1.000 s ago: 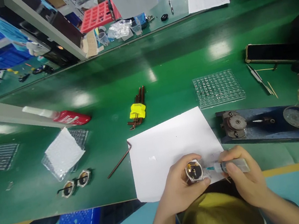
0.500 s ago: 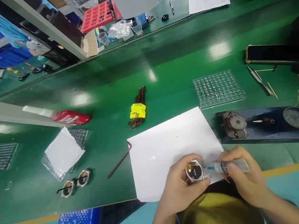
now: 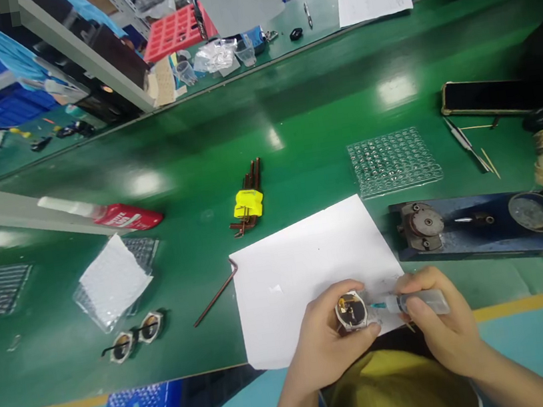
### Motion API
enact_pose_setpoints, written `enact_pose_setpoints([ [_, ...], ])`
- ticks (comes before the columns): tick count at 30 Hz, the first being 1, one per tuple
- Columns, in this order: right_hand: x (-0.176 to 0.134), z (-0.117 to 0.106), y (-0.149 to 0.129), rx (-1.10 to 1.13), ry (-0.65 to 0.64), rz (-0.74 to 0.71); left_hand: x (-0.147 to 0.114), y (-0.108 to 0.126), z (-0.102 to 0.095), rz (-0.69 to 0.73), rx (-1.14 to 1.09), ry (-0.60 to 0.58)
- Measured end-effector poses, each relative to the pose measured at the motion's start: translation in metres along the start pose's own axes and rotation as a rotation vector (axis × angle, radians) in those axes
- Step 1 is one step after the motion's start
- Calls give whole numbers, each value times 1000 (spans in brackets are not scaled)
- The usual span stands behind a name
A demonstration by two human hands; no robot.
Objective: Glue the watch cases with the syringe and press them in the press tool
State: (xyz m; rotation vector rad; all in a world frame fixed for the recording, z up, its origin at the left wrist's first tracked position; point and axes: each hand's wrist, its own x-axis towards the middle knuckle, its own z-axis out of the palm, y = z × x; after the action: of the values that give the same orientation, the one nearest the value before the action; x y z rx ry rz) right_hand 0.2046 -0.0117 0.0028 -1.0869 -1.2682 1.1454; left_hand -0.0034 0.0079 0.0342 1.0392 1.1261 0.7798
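My left hand [image 3: 324,344] is closed round the edge of an open watch case [image 3: 351,311], silver-rimmed with a dark, partly golden inside that faces up. My right hand [image 3: 441,314] grips a clear syringe [image 3: 431,301], which lies nearly level. Its blue-green needle tip [image 3: 379,305] points left and stops near the case's right edge; whether it touches I cannot tell. A thin wooden stick shows just below the syringe, partly hidden by my fingers. Both hands are over the lower edge of a white paper sheet [image 3: 304,259].
Two similar watch cases [image 3: 150,327] lie at the left. Beyond the paper are an L-shaped hex key [image 3: 216,295], a yellow-held hex key set [image 3: 248,203] and a clear plastic tray [image 3: 394,160]. A blue metal press [image 3: 487,227], tweezers [image 3: 468,143] and a phone [image 3: 486,97] lie to the right.
The view has shifted slightly, so everything on the bench sits a little further left. Both hands keep their hold, with the syringe tip still beside the watch case.
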Motion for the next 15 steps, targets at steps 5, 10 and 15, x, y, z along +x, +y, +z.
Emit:
enact_pose_setpoints([
  [5,-2,-1,1,-69,29,7,-1,-1,1,3,6,2],
  [10,-1,-2,0,-5,-19,28,-1,-1,0,-18,-12,-1],
  [15,-6,-4,2,29,56,92,0,-9,0,-26,-78,-19],
])
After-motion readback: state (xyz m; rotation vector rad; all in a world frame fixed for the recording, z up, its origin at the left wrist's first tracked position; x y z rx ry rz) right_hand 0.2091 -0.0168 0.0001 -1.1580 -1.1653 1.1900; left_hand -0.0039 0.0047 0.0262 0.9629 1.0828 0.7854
